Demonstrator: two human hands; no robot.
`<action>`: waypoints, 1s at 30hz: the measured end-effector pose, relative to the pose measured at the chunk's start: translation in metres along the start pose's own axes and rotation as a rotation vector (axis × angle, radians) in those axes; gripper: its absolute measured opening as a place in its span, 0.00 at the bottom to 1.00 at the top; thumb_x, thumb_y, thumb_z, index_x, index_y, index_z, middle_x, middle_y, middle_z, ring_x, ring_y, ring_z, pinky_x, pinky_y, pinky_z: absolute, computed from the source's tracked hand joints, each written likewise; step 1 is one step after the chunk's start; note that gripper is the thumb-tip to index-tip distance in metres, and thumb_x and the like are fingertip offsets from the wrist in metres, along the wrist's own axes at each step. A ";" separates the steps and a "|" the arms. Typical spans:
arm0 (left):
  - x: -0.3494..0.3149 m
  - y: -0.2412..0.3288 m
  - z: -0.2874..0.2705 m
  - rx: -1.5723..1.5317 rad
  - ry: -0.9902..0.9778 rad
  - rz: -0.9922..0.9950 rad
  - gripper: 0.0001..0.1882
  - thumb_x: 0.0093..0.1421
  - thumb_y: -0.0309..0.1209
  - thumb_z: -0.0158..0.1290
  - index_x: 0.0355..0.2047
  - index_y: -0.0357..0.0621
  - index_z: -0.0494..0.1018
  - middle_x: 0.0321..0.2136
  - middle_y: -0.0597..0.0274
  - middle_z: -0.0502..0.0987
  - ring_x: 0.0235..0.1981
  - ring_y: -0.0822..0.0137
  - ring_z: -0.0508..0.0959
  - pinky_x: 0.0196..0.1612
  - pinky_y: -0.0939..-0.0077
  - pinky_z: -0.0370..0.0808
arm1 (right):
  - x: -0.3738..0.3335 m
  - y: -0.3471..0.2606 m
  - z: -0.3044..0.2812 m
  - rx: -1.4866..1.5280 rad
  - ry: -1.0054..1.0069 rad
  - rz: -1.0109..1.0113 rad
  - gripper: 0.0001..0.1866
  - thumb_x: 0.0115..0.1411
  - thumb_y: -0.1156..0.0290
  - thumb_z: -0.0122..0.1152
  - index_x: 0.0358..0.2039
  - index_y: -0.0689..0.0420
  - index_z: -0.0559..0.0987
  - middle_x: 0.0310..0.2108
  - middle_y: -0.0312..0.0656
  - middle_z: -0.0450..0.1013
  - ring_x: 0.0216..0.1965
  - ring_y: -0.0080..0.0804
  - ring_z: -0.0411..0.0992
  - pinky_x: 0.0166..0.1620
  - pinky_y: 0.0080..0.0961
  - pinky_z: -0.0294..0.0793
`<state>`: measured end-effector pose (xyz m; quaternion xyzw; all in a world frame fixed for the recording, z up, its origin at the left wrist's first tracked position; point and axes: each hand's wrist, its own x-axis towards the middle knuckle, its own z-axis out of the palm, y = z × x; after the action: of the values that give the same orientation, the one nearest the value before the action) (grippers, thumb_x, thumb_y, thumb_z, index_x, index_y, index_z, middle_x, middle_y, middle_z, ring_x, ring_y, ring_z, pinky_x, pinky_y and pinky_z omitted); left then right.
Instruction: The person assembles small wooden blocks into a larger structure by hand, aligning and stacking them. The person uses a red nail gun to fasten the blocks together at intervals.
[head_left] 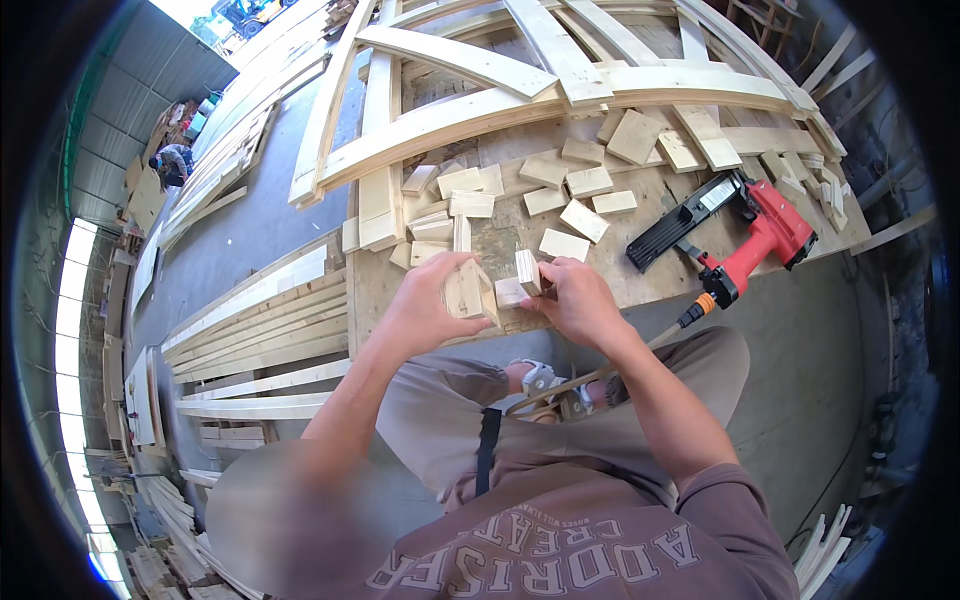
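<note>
At the near edge of the wooden workbench (640, 280), my left hand (425, 303) is closed around a pale wood block (464, 290), thumb and fingers on opposite sides. Just to its right, my right hand (582, 305) pinches a smaller wood block (527, 272) that stands on end. Another block (510, 293) lies flat beside it, close to the right thumb. Loose wood blocks (583, 220) are scattered over the bench beyond both hands. A red nail gun (765, 235) with a black magazine rests on the bench to the right, its hose running down from the handle.
A large timber frame (450, 125) lies across the far side of the bench. Long boards (265, 320) are stacked on the left. Further off, a person (173, 163) bends near more stacked lumber. The air hose (580, 380) passes by my legs.
</note>
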<state>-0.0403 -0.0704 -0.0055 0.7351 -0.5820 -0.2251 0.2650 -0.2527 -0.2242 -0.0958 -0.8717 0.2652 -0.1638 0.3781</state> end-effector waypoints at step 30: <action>-0.011 -0.006 0.002 -0.056 0.061 0.073 0.45 0.50 0.37 0.79 0.67 0.38 0.74 0.58 0.47 0.81 0.60 0.50 0.81 0.66 0.60 0.75 | 0.015 -0.036 -0.057 -0.199 -0.013 -0.285 0.24 0.59 0.62 0.80 0.53 0.58 0.85 0.43 0.48 0.77 0.50 0.50 0.76 0.54 0.46 0.78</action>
<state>-0.0395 -0.0584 -0.0102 0.7123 -0.5934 -0.2088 0.3112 -0.2564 -0.2446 -0.0298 -0.9347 0.1511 -0.1831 0.2645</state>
